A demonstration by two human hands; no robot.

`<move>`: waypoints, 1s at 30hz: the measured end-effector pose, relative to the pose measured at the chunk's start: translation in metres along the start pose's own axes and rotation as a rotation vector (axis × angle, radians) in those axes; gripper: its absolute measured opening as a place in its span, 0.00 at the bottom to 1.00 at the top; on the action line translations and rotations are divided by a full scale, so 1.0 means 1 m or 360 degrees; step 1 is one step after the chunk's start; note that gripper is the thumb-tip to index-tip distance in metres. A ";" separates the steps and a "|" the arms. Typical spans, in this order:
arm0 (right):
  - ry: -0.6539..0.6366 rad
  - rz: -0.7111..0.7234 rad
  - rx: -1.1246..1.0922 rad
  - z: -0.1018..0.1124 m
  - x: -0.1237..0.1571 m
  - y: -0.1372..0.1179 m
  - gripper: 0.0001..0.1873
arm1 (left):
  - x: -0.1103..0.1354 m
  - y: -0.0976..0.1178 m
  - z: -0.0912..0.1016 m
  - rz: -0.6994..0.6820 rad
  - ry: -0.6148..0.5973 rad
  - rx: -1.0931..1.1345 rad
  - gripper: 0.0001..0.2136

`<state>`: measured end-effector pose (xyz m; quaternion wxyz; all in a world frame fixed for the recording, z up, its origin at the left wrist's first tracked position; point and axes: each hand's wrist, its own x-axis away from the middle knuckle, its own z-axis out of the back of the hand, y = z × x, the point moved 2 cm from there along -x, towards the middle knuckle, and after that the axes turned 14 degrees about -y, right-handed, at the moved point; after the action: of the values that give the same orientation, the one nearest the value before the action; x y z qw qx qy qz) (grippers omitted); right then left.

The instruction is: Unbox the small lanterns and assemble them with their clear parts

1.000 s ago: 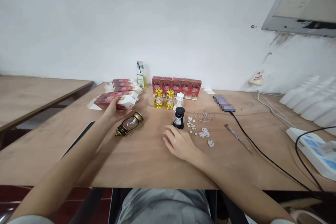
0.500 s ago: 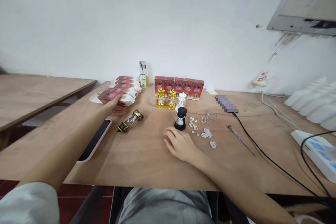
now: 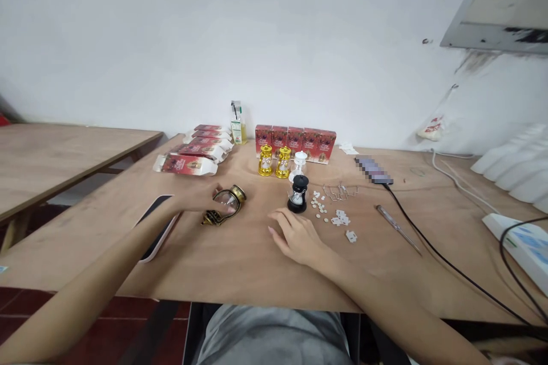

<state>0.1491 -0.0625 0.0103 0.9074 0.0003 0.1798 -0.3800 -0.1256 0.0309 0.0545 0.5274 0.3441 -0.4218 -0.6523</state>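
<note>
Red cartons (image 3: pixel 186 165) are lying flat at left; red boxes (image 3: pixel 295 140) are standing behind two gold lanterns (image 3: pixel 265 162) and a white lantern (image 3: pixel 299 162). Phone (image 3: pixel 150 250) is lying partly under the left forearm. Bronze lantern (image 3: pixel 227 201) is lying on the table, left of the black lantern (image 3: pixel 297 201); dark-gold frame, clear bulging glass. Long axis is running diagonally, cap pointing near-left, base far-right. Left hand (image 3: pixel 204 198) is covering its glass, can't tell if gripping. Right hand (image 3: pixel 298 236) is resting beside the black lantern, fingers loosely bent, thumb apart.
</note>
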 end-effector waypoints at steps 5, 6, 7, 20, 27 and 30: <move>0.0335 0.0014 -0.0061 0.003 0.001 0.003 0.16 | 0.007 0.014 -0.034 0.0082 -0.0095 -0.0650 0.19; 0.0462 -0.0007 -0.0054 0.004 0.001 0.005 0.17 | 0.007 0.019 -0.036 0.0063 -0.0012 -0.0683 0.19; 0.0594 -0.0049 -0.0037 0.006 0.001 0.008 0.19 | 0.006 0.024 -0.036 0.0044 0.0052 -0.0745 0.20; 0.0329 -0.0498 -0.0284 0.002 -0.006 0.053 0.32 | -0.076 0.059 -0.055 -0.0154 -0.0019 -0.1818 0.02; 0.0315 -0.0602 -0.0290 -0.004 -0.007 0.057 0.34 | -0.101 0.064 -0.047 -0.0094 -0.0139 -0.2084 0.19; 0.0444 -0.0592 -0.0461 -0.001 -0.007 0.058 0.31 | -0.087 0.069 -0.049 -0.0128 -0.0065 -0.2171 0.31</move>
<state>0.1845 -0.0160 0.0033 0.7791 -0.1101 0.3524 -0.5066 -0.0361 0.1003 0.0980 0.5936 -0.0621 0.0868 -0.7976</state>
